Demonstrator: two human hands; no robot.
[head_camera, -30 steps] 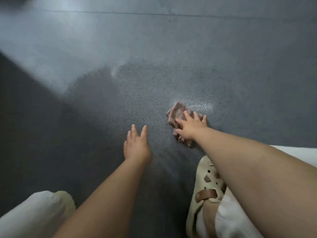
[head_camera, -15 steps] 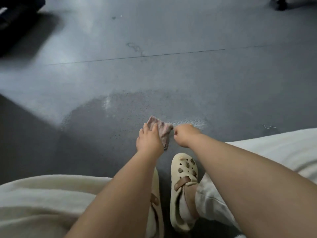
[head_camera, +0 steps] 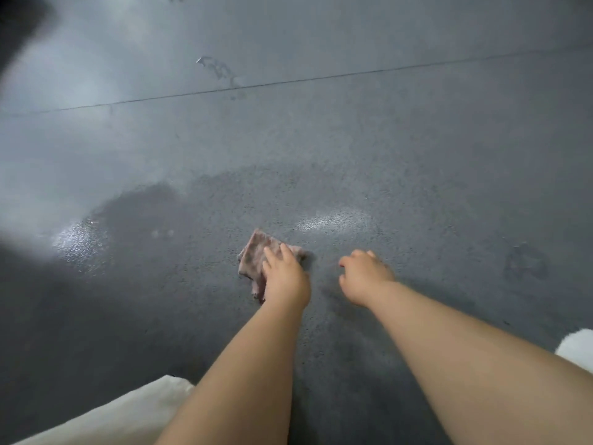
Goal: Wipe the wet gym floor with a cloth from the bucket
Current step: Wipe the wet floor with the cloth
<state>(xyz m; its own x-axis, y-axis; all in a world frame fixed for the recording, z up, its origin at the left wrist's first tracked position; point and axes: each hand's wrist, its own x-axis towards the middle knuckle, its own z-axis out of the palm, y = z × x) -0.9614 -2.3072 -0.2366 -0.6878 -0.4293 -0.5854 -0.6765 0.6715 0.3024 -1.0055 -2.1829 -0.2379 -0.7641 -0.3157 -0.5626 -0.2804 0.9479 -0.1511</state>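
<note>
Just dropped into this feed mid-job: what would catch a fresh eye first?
The left hand pressing a pinkish cloth flat on the dark floor, centre frame. Beside it the right hand holds nothing, its fingers loosely curled. A darker wet patch spreads left of the cloth, with glare on its edge.

One cloth (head_camera: 253,256), one left hand (head_camera: 285,277), one right hand (head_camera: 364,276), one floor seam (head_camera: 321,79).

Crumpled pinkish cloth (head_camera: 255,256) sits on the dark speckled floor (head_camera: 417,149) under the left hand (head_camera: 285,279), just left of the right hand (head_camera: 364,274); wet shiny patches beyond both.
</note>
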